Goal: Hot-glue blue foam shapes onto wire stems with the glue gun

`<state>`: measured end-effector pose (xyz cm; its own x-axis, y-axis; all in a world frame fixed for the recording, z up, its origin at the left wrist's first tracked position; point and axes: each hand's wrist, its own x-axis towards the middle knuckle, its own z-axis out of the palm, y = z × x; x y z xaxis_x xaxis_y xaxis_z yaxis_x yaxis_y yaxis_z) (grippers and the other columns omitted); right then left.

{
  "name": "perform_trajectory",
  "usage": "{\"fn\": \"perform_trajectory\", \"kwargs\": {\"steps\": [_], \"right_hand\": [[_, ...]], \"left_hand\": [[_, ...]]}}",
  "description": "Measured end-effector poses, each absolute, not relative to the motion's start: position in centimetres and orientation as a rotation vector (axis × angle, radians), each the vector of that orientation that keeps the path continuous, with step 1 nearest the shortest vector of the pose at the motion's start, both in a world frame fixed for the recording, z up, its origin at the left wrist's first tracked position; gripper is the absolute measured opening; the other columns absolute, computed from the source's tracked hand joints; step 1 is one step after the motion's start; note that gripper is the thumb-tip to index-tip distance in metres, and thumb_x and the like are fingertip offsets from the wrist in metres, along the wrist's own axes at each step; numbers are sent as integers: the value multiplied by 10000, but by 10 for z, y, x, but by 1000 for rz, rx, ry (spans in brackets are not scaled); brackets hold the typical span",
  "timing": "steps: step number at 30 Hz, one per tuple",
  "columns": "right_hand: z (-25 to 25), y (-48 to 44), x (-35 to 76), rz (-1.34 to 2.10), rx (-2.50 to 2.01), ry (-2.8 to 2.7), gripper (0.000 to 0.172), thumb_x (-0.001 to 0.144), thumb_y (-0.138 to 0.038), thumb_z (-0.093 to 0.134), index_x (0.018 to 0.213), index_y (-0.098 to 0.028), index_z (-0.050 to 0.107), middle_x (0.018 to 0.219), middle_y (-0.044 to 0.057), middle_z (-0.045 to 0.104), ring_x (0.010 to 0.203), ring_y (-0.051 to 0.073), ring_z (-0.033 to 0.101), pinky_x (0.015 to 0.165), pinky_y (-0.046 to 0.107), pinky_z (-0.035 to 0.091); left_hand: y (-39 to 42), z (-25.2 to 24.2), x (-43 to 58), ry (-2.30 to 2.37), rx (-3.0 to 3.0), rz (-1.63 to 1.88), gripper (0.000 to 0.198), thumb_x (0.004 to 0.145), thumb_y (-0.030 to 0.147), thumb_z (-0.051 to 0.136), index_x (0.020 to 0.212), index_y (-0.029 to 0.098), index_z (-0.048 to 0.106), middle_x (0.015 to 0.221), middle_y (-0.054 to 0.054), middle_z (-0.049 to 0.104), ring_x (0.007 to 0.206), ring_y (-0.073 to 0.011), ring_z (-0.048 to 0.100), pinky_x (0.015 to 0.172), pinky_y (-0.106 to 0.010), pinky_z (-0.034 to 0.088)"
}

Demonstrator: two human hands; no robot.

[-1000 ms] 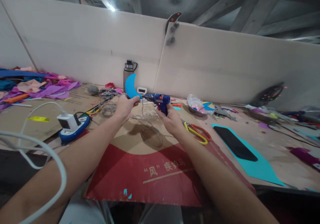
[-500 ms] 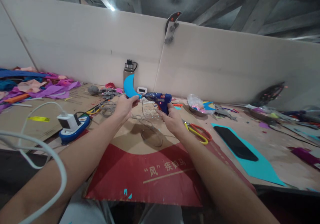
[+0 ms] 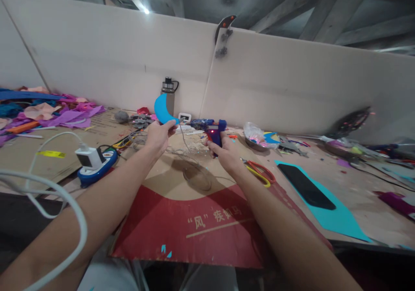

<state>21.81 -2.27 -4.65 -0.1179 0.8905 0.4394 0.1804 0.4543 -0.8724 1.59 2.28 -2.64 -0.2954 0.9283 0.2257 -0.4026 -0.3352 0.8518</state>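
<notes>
My left hand (image 3: pixel 158 135) pinches the lower tip of a blue crescent-shaped foam piece (image 3: pixel 161 108) and holds it upright above the table. My right hand (image 3: pixel 225 152) is wrapped round the grip of a blue hot glue gun (image 3: pixel 210 127) with a small red light on its body. The gun's nozzle points left toward the crescent's tip, with a small gap between them. Both hands hover over a brown and red cardboard sheet (image 3: pixel 194 213) that covers the work table.
Yellow and red scissors (image 3: pixel 257 172) lie right of my right hand. A black phone (image 3: pixel 306 187) rests on a cyan sheet (image 3: pixel 337 217). A steel bottle (image 3: pixel 168 93) stands by the white partition. A power strip with a white charger (image 3: pixel 94 160) sits left, beside purple scraps (image 3: pixel 65 116).
My left hand has moved the blue crescent up and to the left. The glue gun has drawn slightly right and back, so its nozzle has parted from the crescent's tip.
</notes>
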Motion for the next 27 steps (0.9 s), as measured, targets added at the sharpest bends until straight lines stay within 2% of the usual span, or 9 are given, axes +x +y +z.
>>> {"fn": "perform_trajectory", "kwargs": {"steps": [3,6,9,12,14,19,22,25,27], "right_hand": [[-50,-12,226,972,-943,-1395,255,747,-348,555,954,-243,449,834,-5,629,512,93,439,468,236,397],[-58,4,240,934,-1304,-1401,144,764,-335,520,839,-216,487,766,28,629,524,118,489,519,277,434],[-63,12,252,510,-1761,-1674,119,747,-303,569,752,-186,547,784,114,641,760,236,605,699,374,454],[-59,7,253,-27,-1882,-1757,181,732,-310,616,739,-132,583,951,244,621,1069,362,527,907,488,360],[-54,1,244,-131,-1698,-1715,182,760,-303,579,801,-125,575,1027,243,598,1129,351,479,965,508,316],[-47,-12,199,761,-984,-1551,286,740,-360,579,939,-229,419,1029,65,605,994,180,571,886,375,443],[-51,-15,182,1197,-797,-1463,382,700,-315,625,963,-246,357,843,-14,599,780,139,616,799,343,482],[-53,-16,182,1190,-875,-1504,308,714,-295,604,940,-235,404,694,-74,489,552,99,516,655,314,486],[-51,-17,187,964,-955,-1631,157,749,-269,556,872,-218,472,688,-59,472,553,96,462,622,293,458]], "left_hand": [[24,-27,15,857,902,1768,236,535,177,742,658,141,545,583,11,581,547,-93,553,532,-210,421],[21,-29,19,853,919,1713,201,556,164,727,667,137,562,596,-2,600,545,-91,553,524,-209,419],[15,-29,25,865,935,1655,198,562,160,730,686,130,579,637,-23,626,561,-97,567,531,-215,429],[10,-28,31,865,947,1635,196,570,170,740,681,132,583,643,-27,626,566,-98,567,532,-217,430],[7,-28,34,861,970,1628,189,573,173,742,676,132,589,642,-28,624,559,-92,556,534,-215,429],[2,-31,43,831,1075,1605,176,578,187,736,669,127,597,626,-19,610,546,-89,544,569,-229,448],[0,-33,47,850,1127,1609,184,587,209,736,681,135,596,620,-13,602,541,-97,544,564,-240,448],[2,-36,46,937,1203,1631,175,591,222,733,665,137,600,615,-28,607,548,-110,549,557,-247,443],[4,-38,44,1008,1266,1643,159,595,230,724,651,135,610,624,-47,623,556,-121,557,562,-255,446]]}}
